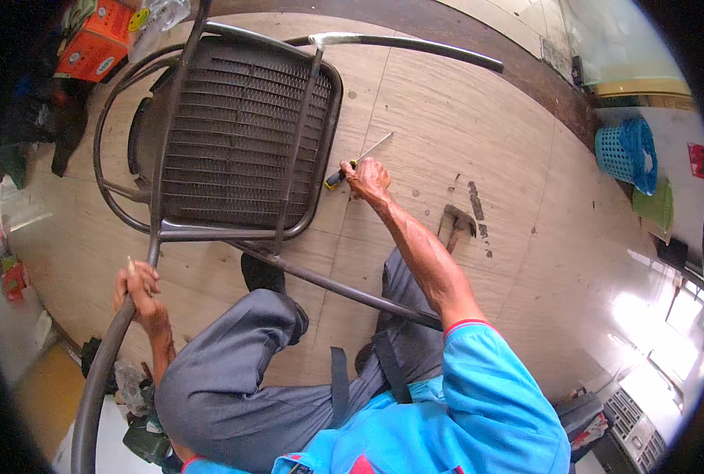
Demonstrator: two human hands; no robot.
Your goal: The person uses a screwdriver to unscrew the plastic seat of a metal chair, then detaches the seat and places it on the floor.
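A dark metal-framed chair [237,142] with a slatted, woven-looking seat lies overturned on the floor in front of me. My left hand [139,291] is closed around one of its tubular legs [107,355] at the lower left. A small pale stick [131,266] pokes up from between those fingers; its kind is unclear. Beyond the chair's right edge, my right hand [368,178] grips a screwdriver [377,148]. The yellow and dark handle shows on one side of the fist, and the thin shaft points away to the upper right.
A hammer [460,220] lies on the tiled floor [447,118] right of my forearm, beside dark scraps [476,201]. An orange box [94,39] stands at the upper left. On the right is a blue basket [622,154]. Another chair tube [344,292] crosses over my legs.
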